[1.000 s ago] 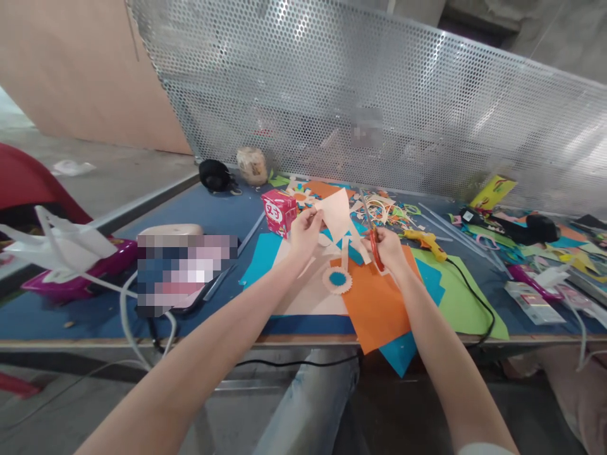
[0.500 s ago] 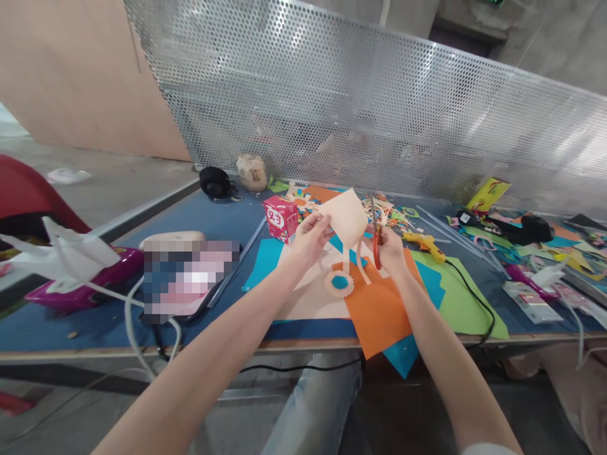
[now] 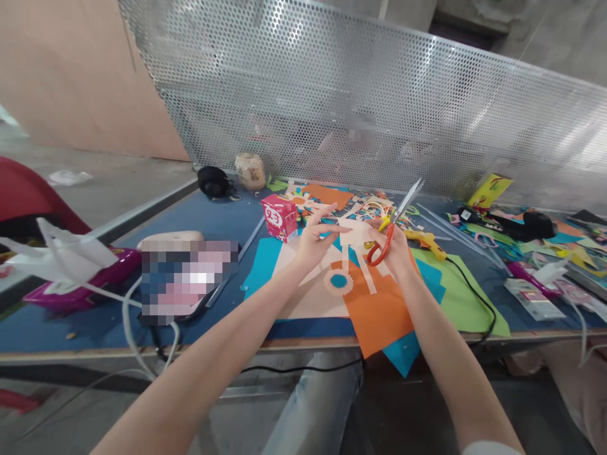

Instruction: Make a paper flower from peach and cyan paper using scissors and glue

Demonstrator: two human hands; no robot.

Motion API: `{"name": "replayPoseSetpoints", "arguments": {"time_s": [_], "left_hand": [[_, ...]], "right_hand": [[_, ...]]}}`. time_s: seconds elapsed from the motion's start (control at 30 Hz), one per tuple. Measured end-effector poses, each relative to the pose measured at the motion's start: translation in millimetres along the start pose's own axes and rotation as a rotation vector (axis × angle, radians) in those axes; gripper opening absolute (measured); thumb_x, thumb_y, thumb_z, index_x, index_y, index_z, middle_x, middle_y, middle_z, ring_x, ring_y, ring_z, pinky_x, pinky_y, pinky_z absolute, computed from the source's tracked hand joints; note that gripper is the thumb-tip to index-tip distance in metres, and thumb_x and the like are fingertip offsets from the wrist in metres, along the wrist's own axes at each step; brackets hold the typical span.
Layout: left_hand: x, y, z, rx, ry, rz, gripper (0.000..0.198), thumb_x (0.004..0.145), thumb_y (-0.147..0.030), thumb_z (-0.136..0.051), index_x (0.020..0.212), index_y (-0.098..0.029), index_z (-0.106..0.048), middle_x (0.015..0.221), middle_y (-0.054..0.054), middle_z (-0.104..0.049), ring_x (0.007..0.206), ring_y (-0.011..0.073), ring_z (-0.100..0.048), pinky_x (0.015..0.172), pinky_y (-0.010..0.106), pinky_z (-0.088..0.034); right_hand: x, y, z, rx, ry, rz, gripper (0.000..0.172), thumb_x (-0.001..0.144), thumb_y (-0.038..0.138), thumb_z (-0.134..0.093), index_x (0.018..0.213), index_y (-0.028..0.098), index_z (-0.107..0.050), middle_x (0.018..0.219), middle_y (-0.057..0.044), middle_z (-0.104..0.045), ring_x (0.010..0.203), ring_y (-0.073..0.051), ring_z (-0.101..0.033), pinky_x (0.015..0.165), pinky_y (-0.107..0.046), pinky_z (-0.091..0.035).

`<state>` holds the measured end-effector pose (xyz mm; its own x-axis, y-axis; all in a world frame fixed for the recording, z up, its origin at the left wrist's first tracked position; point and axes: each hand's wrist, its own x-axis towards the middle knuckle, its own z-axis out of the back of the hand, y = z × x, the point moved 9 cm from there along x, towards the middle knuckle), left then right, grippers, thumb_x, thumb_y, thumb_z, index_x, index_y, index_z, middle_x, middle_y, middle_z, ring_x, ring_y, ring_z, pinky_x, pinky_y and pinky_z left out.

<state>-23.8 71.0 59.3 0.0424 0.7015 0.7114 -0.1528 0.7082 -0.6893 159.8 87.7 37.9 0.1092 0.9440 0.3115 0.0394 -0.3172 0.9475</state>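
A small cream paper piece (image 3: 355, 234) is held up over the sheets, between my two hands. My left hand (image 3: 317, 237) pinches its left edge, with some fingers raised behind. Scissors with red and yellow handles (image 3: 387, 240) are in my right hand (image 3: 396, 250), blades pointing up and right, away from the paper. Fingers of that hand also seem to touch the paper's right side. Underneath lie a toothed cream ring (image 3: 339, 282) and a narrow cream strip (image 3: 367, 276). They rest over a cream sheet (image 3: 303, 300) and an orange sheet (image 3: 379, 319).
A pink box (image 3: 279, 218) stands left of my hands, before a heap of paper scraps (image 3: 374, 207). To the right, a yellow glue gun (image 3: 429, 245) lies by a green sheet (image 3: 467, 297). A phone (image 3: 190, 278) and purple tissue box (image 3: 85, 281) are at left.
The paper has come lower and now appears smaller, folded or tilted. The scissors have swung from upright beside the paper to pointing up and right. My left fingers have spread along the paper.
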Motion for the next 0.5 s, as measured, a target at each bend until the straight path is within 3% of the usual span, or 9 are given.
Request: {"name": "replayPoseSetpoints", "arguments": {"time_s": [0.13, 0.23, 0.3, 0.37, 0.43, 0.5], "left_hand": [[-2, 2, -6.2, 0.056, 0.054, -0.004, 0.018, 0.076, -0.018, -0.055, 0.075, -0.026, -0.071, 0.131, 0.001, -0.047, 0.123, 0.0223, -0.04, 0.102, 0.041, -0.033], [-1, 10, -3.5, 0.014, 0.007, 0.068, 0.019, 0.074, -0.02, -0.056, 0.086, -0.027, -0.069, 0.134, 0.0, -0.043, 0.129, 0.0224, -0.032, 0.104, 0.04, -0.031], [-2, 23, 3.0, -0.141, -0.098, 0.214, 0.029, 0.073, -0.022, -0.057, 0.101, -0.028, -0.063, 0.133, 0.001, -0.043, 0.125, 0.0212, -0.037, 0.097, 0.037, -0.039], [-7, 43, -2.2, -0.375, -0.126, 0.441, 0.034, 0.073, -0.029, -0.058, 0.107, -0.026, -0.058, 0.127, 0.004, -0.049, 0.109, 0.0203, -0.052, 0.081, 0.033, -0.049], [-14, 52, -19.7, -0.564, -0.028, 0.632, 0.032, 0.072, -0.039, -0.059, 0.099, -0.02, -0.06, 0.111, 0.008, -0.058, 0.087, 0.0186, -0.06, 0.064, 0.029, -0.051], [-17, 49, -31.6, -0.607, 0.085, 0.67, 0.034, 0.066, -0.044, -0.065, 0.086, -0.016, -0.063, 0.092, 0.008, -0.064, 0.074, 0.0161, -0.061, 0.056, 0.025, -0.048]], "right_hand": [[7, -4, 2, -0.063, -0.012, 0.008, 0.034, 0.053, 0.034, -0.067, 0.081, 0.02, -0.054, 0.093, -0.004, -0.064, 0.071, -0.016, -0.059, 0.065, -0.032, -0.048], [8, 1, 1, -0.079, 0.008, 0.047, 0.03, 0.053, 0.029, -0.064, 0.08, 0.02, -0.052, 0.099, -0.006, -0.064, 0.084, -0.019, -0.06, 0.072, -0.033, -0.048], [7, 10, 1, -0.092, 0.011, 0.104, 0.027, 0.054, 0.026, -0.062, 0.079, 0.021, -0.051, 0.102, -0.006, -0.063, 0.095, -0.02, -0.058, 0.079, -0.033, -0.046], [4, 18, 2, -0.12, -0.003, 0.148, 0.026, 0.056, 0.024, -0.06, 0.08, 0.021, -0.05, 0.105, -0.007, -0.062, 0.101, -0.021, -0.056, 0.083, -0.033, -0.045], [2, 23, 3, -0.171, -0.032, 0.166, 0.027, 0.057, 0.024, -0.059, 0.082, 0.021, -0.049, 0.109, -0.008, -0.061, 0.102, -0.021, -0.056, 0.082, -0.033, -0.045], [2, 25, 4, -0.213, -0.055, 0.17, 0.026, 0.058, 0.023, -0.057, 0.082, 0.022, -0.047, 0.11, -0.008, -0.06, 0.102, -0.021, -0.056, 0.081, -0.033, -0.046]]}}
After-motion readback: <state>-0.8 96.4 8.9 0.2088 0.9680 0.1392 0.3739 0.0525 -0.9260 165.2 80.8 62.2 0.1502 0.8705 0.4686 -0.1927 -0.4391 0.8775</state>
